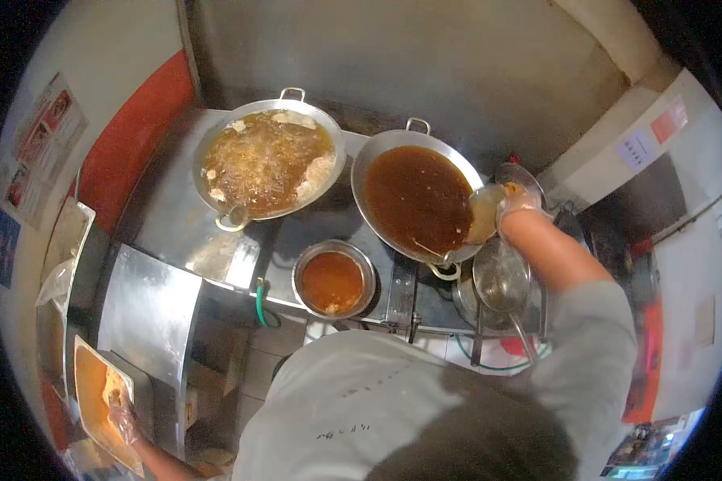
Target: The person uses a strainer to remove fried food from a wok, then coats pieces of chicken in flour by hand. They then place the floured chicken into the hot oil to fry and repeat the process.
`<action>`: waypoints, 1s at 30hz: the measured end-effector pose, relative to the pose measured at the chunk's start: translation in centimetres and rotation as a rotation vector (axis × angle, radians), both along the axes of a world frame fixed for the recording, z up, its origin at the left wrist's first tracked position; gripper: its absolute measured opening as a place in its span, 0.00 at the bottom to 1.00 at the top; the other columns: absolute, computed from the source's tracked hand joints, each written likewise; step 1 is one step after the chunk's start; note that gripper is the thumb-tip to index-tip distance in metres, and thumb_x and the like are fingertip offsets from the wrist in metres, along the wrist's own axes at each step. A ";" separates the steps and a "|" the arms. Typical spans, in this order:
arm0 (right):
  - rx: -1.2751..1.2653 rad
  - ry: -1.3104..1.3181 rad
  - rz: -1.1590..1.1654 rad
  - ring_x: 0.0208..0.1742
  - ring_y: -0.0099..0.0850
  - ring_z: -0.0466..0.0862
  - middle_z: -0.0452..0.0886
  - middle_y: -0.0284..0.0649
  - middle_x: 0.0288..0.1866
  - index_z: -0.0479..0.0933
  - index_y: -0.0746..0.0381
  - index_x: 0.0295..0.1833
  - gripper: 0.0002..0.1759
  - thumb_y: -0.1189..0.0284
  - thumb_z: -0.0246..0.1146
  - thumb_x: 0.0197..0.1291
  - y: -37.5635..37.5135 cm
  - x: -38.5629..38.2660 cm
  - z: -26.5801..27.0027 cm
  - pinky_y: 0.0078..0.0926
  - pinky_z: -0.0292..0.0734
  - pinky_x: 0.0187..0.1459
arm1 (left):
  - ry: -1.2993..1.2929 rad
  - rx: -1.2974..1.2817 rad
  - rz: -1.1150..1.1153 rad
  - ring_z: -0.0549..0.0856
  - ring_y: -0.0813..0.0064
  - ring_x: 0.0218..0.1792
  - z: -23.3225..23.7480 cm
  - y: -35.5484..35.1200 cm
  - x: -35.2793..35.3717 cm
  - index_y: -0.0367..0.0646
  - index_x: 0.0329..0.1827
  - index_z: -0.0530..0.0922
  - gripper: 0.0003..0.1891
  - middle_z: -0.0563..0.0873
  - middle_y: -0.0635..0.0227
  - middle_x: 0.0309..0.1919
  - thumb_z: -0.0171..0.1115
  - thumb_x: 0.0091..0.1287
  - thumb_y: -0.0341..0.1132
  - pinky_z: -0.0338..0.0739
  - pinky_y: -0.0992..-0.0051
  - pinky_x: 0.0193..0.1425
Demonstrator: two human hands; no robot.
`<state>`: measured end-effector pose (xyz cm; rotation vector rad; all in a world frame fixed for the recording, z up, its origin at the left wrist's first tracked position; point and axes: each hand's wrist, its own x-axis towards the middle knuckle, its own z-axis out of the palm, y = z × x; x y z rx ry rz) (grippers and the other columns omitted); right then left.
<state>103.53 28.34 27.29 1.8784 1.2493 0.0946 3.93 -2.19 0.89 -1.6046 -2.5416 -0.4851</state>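
Observation:
My left hand [123, 420], in a clear plastic glove, reaches into a deep metal tray [88, 393] at lower left. Its bent fingers close around a coated piece of food [114, 392] against the orange coating inside. At the right rim of a wok of dark brown oil [417, 196], my gloved right hand [520, 202] has its fingers drawn together. A dull, rounded utensil [487, 213] overlaps the wok rim beside those fingers; I cannot tell what the right hand grips. A round metal dish [529, 178] sits partly hidden behind that hand.
Pale pieces fry in bubbling oil in the left wok [269, 160]. In front stands a metal bowl of reddish-brown liquid [333, 280]. A long-handled strainer [501, 276] lies right of the woks. A green hose [261, 303] hangs at the counter's front edge.

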 end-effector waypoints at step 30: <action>0.189 0.629 -0.001 0.63 0.55 0.88 0.88 0.56 0.60 0.89 0.65 0.55 0.15 0.74 0.64 0.67 4.6 -1.4 -11.5 0.48 0.84 0.62 | -0.203 -0.003 0.177 0.82 0.55 0.35 2.8 2.0 2.6 0.32 0.48 0.83 0.21 0.85 0.51 0.36 0.62 0.78 0.47 0.78 0.58 0.45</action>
